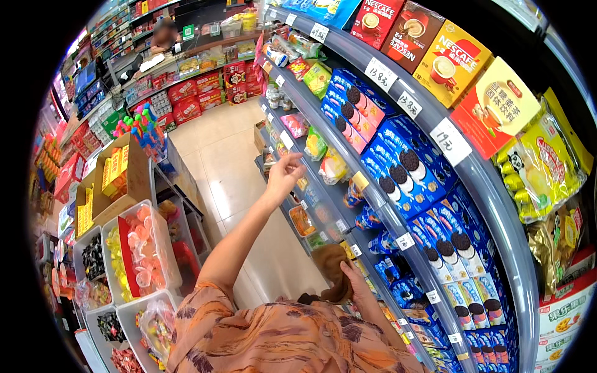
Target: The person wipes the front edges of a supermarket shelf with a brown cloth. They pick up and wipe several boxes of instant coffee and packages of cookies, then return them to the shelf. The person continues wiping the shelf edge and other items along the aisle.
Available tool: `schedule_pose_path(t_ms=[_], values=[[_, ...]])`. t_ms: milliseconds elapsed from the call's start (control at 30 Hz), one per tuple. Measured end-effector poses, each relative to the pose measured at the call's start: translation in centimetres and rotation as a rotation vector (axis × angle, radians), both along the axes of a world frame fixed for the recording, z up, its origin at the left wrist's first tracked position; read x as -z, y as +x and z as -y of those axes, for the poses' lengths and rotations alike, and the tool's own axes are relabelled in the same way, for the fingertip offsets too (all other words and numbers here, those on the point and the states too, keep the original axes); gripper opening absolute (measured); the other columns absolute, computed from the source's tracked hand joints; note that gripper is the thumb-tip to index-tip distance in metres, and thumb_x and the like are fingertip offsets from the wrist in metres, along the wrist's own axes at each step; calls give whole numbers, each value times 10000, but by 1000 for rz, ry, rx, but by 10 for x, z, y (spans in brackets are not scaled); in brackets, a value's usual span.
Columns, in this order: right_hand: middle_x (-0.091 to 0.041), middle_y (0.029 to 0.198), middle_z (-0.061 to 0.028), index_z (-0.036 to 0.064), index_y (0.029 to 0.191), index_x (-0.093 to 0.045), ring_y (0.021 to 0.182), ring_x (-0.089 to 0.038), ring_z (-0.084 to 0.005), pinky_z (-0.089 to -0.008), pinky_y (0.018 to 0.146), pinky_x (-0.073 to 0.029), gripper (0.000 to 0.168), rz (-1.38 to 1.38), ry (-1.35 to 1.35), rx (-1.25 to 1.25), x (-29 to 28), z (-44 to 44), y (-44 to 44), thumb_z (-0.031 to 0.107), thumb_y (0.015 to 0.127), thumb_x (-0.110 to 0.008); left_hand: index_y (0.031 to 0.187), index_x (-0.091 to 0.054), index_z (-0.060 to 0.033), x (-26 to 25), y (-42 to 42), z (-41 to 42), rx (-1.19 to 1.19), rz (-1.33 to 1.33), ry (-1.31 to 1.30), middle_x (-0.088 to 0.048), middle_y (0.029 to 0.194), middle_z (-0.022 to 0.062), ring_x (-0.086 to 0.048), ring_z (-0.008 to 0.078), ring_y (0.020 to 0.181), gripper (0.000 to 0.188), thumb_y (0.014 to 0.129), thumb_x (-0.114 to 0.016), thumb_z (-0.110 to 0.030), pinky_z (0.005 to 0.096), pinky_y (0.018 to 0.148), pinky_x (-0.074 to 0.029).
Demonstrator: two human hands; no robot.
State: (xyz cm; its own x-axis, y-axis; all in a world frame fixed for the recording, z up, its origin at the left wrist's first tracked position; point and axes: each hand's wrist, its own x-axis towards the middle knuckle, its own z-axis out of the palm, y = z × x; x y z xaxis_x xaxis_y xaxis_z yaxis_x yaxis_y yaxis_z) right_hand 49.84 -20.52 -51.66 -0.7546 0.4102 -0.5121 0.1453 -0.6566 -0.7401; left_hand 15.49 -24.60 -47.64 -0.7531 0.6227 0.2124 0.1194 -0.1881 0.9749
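Note:
With the arm stretched forward, my left hand (283, 176) is in the air beside the middle shelf, holding nothing, its fingers spread. Closest to it are bagged snacks, among them a green-and-yellow bag (315, 143) and a white-and-yellow package (333, 166). Low at my right side, my right hand (357, 280) grips a brown cloth (332, 265) that hangs folded in front of the shelf. To the right of both hands stand blue Oreo cookie boxes (399, 163) in stacked rows. My patterned shirt (280, 335) fills the bottom of the view.
Nescafé boxes (451, 63) line the upper shelf above a price-tag rail (480, 154). On the left are plastic candy bins (173, 275) and a cardboard box (135, 179) of yellow packets. A tiled aisle (233, 186) leads to a counter, where a person (164, 39) sits.

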Motion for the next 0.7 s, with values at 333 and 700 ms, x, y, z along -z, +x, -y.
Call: schedule_pose_path(t_ms=[333,700], values=[[-575,1329,-97,-16,1402,-467,1204,-548,-190,-323,1016,-435,582,-153,152,-150,20,-57,-105,269,945,-688,1452,-428,-22,-102,-107,-109,17,-294,-89,-556,1304,150,-572,207,1137,762,815,-809,-197,351,941,-495],[-579,1326,-120,-29,1386,-482,1224,-542,-204,-335,1038,-418,656,-84,486,-183,36,-108,-144,304,889,-752,1493,-347,12,-152,-190,-197,508,-263,-14,-473,1466,143,-480,228,1315,863,798,-815,-197,390,1137,-338]])
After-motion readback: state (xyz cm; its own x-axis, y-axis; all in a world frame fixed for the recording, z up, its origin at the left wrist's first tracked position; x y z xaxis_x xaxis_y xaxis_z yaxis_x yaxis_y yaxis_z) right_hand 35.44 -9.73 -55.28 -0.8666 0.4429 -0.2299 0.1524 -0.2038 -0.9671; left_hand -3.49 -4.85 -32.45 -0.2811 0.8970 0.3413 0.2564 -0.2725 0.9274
